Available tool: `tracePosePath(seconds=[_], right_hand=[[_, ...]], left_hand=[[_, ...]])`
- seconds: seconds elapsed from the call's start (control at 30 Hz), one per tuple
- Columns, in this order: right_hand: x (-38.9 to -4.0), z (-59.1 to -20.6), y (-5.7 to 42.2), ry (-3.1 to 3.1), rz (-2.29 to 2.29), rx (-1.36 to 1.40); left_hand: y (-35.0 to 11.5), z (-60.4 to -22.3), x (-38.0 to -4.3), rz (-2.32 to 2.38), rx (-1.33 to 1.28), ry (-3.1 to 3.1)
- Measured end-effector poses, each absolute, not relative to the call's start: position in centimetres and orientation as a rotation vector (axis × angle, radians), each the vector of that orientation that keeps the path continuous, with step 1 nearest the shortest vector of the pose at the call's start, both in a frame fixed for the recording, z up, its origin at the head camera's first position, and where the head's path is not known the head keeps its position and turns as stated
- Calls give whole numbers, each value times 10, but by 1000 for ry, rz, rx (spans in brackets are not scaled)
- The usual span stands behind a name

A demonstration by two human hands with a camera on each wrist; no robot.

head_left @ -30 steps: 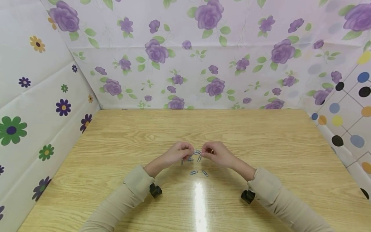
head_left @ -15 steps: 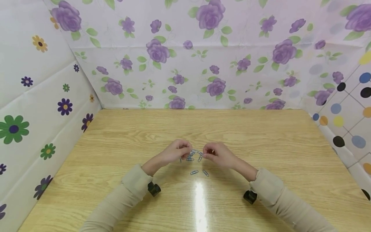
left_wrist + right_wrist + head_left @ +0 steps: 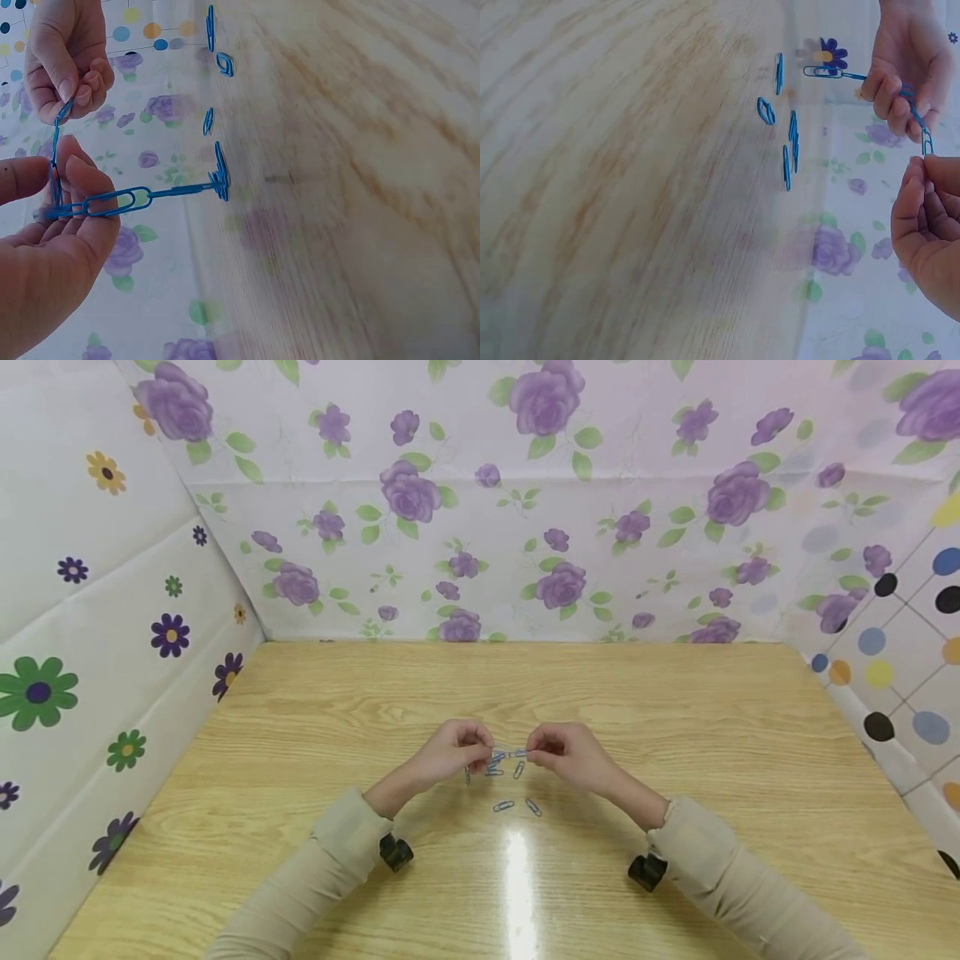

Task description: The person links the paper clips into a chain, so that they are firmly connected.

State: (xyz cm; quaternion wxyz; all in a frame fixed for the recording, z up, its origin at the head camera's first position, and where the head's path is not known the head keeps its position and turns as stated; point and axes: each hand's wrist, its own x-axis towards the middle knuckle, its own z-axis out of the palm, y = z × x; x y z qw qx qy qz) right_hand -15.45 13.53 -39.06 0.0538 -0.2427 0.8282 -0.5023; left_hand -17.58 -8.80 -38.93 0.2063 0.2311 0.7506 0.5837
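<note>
My left hand pinches a chain of linked blue paper clips, and part of the chain hangs below its fingers. Facing it, my right hand pinches the end paper clip between thumb and forefinger. A short stretch of chain spans the gap between both hands, just above the table. Loose blue paper clips lie below: one under the gap, several in a small cluster by the left hand. The left fingers partly cover the chain's links.
Closer to the person, two more loose paper clips, a left one and a right one, lie on the wooden table. Patterned sheets stand along the table's back, left and right sides, including a floral back sheet.
My left hand has shifted a little to the left, widening the gap. The stretch of paper clips between the hands now runs nearly level. The loose clips nearer the person stay put.
</note>
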Motion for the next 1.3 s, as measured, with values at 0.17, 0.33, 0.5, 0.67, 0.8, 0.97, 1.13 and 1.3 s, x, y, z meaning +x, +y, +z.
tracePosePath(seconds=[0.17, 0.33, 0.5, 0.67, 0.8, 0.97, 1.13, 1.3], right_hand=[[-154, -391, 133, 2545, -1534, -718], [-154, -389, 132, 2531, -1573, -688], [-153, -388, 130, 2507, -1611, -678], [-152, -386, 127, 2502, -1609, -676], [-143, -372, 123, 2482, -1619, -679], [-145, -369, 126, 2479, -1588, -676], [-167, -396, 137, 2539, -1469, -675], [-181, -409, 142, 2589, -1300, -745]], left_hand=[[-89, -387, -175, 1641, 614, 2063], [-88, -388, -176, 1588, 657, 2131], [-87, -393, -177, 1517, 711, 2249], [-83, -397, -178, 1449, 750, 2343], [-81, -390, -174, 1460, 799, 2335], [-82, -367, -162, 1474, 817, 2312], [-86, -359, -159, 1479, 797, 2324], [-90, -361, -160, 1488, 777, 2326]])
